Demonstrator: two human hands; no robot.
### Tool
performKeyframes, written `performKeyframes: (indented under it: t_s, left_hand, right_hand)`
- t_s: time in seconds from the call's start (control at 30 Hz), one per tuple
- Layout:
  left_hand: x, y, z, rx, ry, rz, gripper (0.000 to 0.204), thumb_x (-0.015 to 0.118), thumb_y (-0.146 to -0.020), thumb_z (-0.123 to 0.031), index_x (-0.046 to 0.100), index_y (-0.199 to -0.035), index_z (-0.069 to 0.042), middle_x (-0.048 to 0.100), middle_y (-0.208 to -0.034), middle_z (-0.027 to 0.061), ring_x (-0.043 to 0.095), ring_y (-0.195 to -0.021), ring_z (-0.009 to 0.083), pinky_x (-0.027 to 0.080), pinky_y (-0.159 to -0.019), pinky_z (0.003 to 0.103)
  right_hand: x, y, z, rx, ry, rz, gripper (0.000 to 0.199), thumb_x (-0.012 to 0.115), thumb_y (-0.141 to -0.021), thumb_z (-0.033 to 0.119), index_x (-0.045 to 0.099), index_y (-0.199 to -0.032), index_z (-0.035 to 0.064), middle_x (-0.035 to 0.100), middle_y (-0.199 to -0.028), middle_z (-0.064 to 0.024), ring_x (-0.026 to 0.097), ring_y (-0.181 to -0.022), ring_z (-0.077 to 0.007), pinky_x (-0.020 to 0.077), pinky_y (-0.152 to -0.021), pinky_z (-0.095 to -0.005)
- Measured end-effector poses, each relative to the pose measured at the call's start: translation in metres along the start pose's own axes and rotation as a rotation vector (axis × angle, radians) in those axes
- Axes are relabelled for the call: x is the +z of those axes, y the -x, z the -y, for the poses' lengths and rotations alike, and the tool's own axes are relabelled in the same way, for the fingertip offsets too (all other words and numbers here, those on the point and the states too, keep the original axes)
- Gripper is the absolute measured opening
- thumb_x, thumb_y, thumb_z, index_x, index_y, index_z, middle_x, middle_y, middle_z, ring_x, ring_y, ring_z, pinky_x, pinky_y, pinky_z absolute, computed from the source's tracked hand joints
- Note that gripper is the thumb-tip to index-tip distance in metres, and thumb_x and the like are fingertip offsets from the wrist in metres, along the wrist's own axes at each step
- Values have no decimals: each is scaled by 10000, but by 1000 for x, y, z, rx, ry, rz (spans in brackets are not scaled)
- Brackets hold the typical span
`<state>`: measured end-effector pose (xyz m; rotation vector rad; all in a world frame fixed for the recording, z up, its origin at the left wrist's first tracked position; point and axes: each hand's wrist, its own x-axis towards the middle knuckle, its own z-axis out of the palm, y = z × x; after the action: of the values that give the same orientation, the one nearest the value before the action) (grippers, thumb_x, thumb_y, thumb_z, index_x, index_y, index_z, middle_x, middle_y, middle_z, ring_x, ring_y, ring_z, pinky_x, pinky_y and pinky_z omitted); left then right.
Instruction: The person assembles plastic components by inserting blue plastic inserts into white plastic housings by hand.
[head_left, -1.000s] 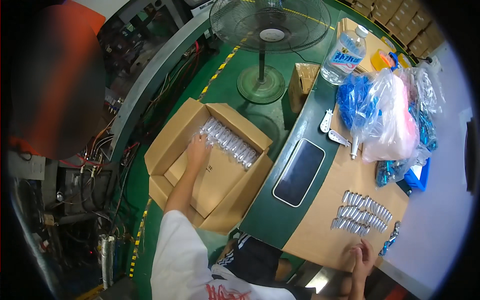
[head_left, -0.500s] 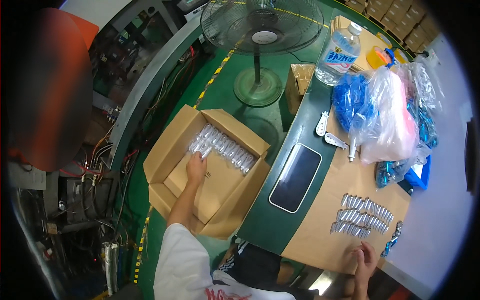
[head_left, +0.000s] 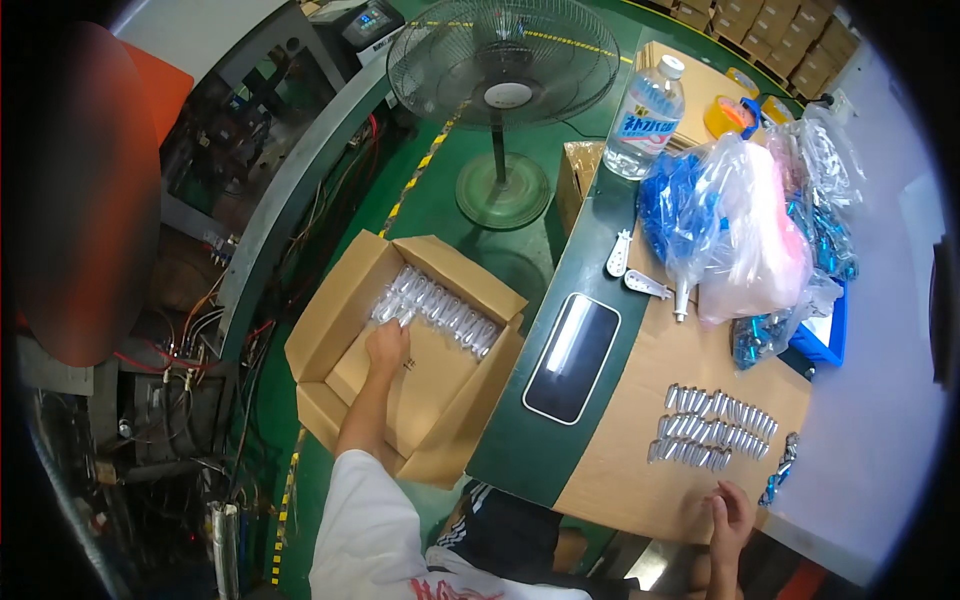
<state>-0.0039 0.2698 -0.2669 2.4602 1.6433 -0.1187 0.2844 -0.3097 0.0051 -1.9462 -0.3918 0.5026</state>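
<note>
From the head view, here we are over an open carton (head_left: 455, 268), left arm stretched up the picture from a white sleeve (head_left: 365, 515), the left hand (head_left: 388, 345) down inside, knuckles up. Its fingers are bunched narrow, reaching the near side of the clear-wrapped pieces (head_left: 448, 312) at the row's left part; whether they pinch one, we can't tell. That row lies along the carton's far wall, running from upper left down to lower right, each piece's long axis set across it, leaning upper right to lower left. Which end leads, we can't make out. Over on the right, our right hand (head_left: 733, 515) hovers by the near edge of the worktop (head_left: 510, 462), forearm upright, fingers loosely curled, thumb apart, holding nothing we can see. Just beyond it, silvery cylinders (head_left: 712, 428) lie in three rows, most slanting the same way.
</note>
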Motion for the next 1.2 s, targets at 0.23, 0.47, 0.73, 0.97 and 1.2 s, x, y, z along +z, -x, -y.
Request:
performKeyframes:
  t_s: [0.23,0.47,0.73,0.97,1.2]
  left_hand:
    - [-34,29,6,3,77,-78,271,548,-881,-320,675,-902,-81,695,-849,179,679,-803,362,528,-707,484]
    - [-135,93,-49,298,514,-386,221,616,-885,-243,680,-895,-31,676,-790,179,659,-727,339,504,-666,406]
    - [-243,201,-195,1135,687,-644,177,638,-764,-72,508,-645,-71,467,-584,90,482,-518,280,355,-490,383]
    - [-168,392,-357,2170,1008,272,172,730,-764,-157,576,-692,-127,519,-641,39,556,-573,226,452,-508,359]
    - [-63,464,-360,2987,32,800,226,611,-815,-336,622,-704,-139,647,-698,33,633,-617,249,457,-494,398]
  right_hand:
    - [-5,10,13,-106,-40,44,234,593,-909,-12,597,-1141,-41,626,-949,-101,631,-850,-177,525,-786,-295]
    - [-30,26,29,-189,181,76,201,687,-862,45,676,-1053,-17,691,-910,-113,661,-846,-199,524,-784,-304]
    - [-39,38,38,-378,97,151,249,670,-908,197,695,-1107,50,713,-954,-128,694,-850,-223,538,-769,-316]
    - [-53,49,34,-393,20,75,247,653,-919,217,703,-1101,57,719,-926,-118,702,-814,-206,543,-748,-320]
    - [-61,50,27,-287,-58,55,225,632,-932,152,694,-1100,15,725,-859,-101,710,-771,-151,556,-719,-286]
